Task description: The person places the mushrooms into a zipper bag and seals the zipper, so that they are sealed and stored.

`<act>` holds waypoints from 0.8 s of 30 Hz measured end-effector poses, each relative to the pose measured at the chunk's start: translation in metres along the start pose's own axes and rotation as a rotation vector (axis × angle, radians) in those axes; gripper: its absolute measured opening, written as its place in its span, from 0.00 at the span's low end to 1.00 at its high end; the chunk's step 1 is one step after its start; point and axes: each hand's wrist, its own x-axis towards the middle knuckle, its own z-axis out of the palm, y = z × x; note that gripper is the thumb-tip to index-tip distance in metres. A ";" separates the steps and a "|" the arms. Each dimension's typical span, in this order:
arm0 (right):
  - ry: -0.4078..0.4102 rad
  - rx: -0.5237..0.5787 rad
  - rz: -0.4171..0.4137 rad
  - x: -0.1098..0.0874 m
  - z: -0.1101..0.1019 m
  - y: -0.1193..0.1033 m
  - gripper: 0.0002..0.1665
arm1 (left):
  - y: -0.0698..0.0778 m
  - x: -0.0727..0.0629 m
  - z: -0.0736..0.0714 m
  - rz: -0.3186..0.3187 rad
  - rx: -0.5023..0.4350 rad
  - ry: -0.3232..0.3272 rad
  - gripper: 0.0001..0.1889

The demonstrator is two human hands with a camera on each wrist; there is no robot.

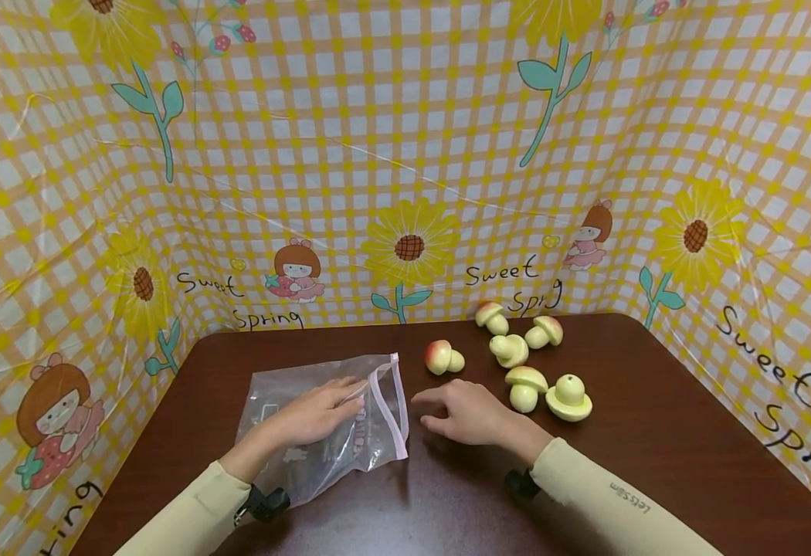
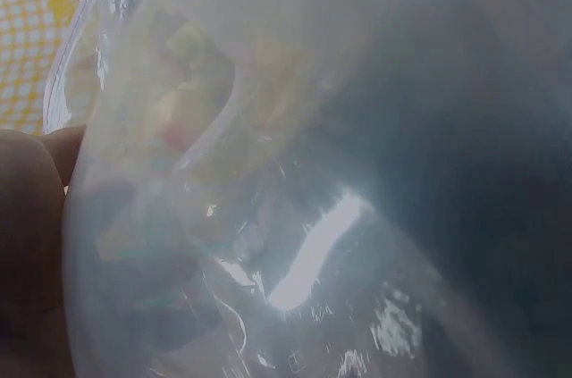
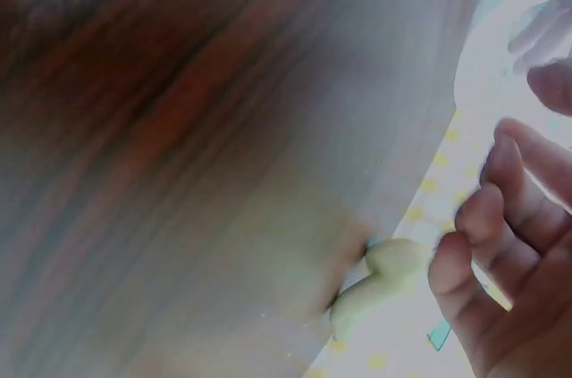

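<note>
A clear plastic zip bag (image 1: pixel 308 455) lies on the table with its pale pink zip mouth (image 1: pixel 400 417) parted toward the right. Over the bag rests my left hand (image 1: pixel 315 413), its fingers stretched out toward the mouth. Bag film fills most of the left wrist view, with part of the hand (image 2: pixel 31 244) at the left edge. My right hand (image 1: pixel 464 413) holds nothing; its fingers are loosely bent just right of the bag mouth. Nearest to it is a toy mushroom (image 1: pixel 442 357) with a reddish cap, beyond the fingers.
Several more cream-coloured toy mushrooms (image 1: pixel 510 350) are grouped at the back right of the dark brown table (image 1: pixel 628 463). One mushroom (image 1: pixel 568 398) rests cap down, stem up. Checked, flower-printed cloth (image 1: pixel 350 170) hangs round the back and sides.
</note>
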 end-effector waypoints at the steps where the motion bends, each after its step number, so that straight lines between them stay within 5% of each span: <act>1: 0.027 -0.001 0.011 0.000 -0.001 0.001 0.19 | 0.000 0.000 0.000 0.002 0.001 0.001 0.27; 8: 0.177 -0.023 0.120 0.005 -0.007 0.009 0.16 | -0.002 0.000 0.000 0.015 -0.002 -0.001 0.28; 24: 0.256 0.041 0.341 0.016 -0.011 0.037 0.23 | -0.003 -0.003 0.002 -0.010 0.001 -0.006 0.28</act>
